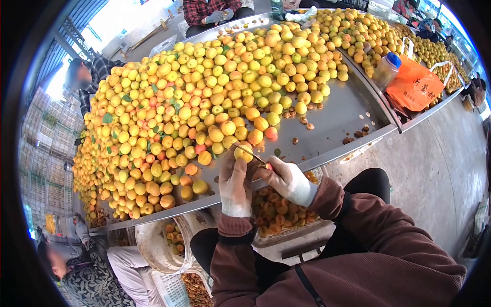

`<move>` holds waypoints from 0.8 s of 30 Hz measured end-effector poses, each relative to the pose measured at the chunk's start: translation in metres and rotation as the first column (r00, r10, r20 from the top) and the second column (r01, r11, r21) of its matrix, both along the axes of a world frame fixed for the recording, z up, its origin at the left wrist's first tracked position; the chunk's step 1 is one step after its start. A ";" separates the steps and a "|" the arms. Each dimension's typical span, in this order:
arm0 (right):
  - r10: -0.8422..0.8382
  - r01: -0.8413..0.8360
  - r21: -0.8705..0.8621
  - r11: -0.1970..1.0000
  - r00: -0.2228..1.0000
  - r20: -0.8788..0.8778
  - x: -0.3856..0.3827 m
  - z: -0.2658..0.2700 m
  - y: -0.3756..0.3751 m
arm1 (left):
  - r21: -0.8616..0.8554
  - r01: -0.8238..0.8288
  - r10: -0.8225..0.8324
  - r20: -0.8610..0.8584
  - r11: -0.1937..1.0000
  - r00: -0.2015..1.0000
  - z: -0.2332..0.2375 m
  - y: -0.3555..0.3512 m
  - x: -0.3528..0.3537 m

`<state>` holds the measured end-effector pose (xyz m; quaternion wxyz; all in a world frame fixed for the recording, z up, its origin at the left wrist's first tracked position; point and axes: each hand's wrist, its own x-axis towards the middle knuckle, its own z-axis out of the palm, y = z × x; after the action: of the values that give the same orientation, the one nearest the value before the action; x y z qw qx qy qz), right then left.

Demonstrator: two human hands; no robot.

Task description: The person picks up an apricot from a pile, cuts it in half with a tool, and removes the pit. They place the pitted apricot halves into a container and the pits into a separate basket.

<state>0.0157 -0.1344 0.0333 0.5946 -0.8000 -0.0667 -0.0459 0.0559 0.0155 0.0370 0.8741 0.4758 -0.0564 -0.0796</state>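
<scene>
My left hand [235, 187], in a whitish work glove, grips a yellow apricot [243, 153] between thumb and fingers at the table's front edge. In my right hand [292, 183], also gloved, is a small knife [251, 154]; its thin blade reaches across the apricot. Whether the blade has entered the fruit I cannot make out. Just beyond both hands lies a large heap of yellow and orange apricots [194, 97] on the metal table [332, 120]. Below my hands stands a crate of split apricots [281, 212].
An orange bag [414, 84] and a blue-lidded bottle [387, 70] stand at the right. A white bucket [156, 245] and a white basket [171, 289] of pits sit lower left. Co-workers are around the table, one in a red checked shirt [197, 11] opposite.
</scene>
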 end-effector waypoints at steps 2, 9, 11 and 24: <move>-0.013 0.013 -0.015 1.000 1.000 -0.014 -0.001 -0.002 0.001 | -0.012 0.011 -0.011 -0.011 1.000 1.000 0.000 -0.001 0.000; -0.045 0.044 -0.026 0.999 0.998 -0.036 0.000 -0.008 0.005 | 0.016 -0.035 0.035 0.043 0.999 0.998 -0.007 -0.006 0.001; -0.060 0.060 0.027 0.998 0.998 -0.016 -0.002 -0.009 0.007 | 0.030 -0.047 0.045 0.058 0.998 0.997 -0.006 -0.008 -0.001; -0.043 0.057 -0.155 0.986 0.995 0.092 0.003 -0.016 0.008 | 0.215 -0.085 0.056 0.138 0.973 0.989 0.002 -0.014 -0.003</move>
<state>0.0188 -0.1268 0.0175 0.5245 -0.8432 -0.0763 -0.0904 0.0528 0.0014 0.0388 0.8128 0.5755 -0.0877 -0.0228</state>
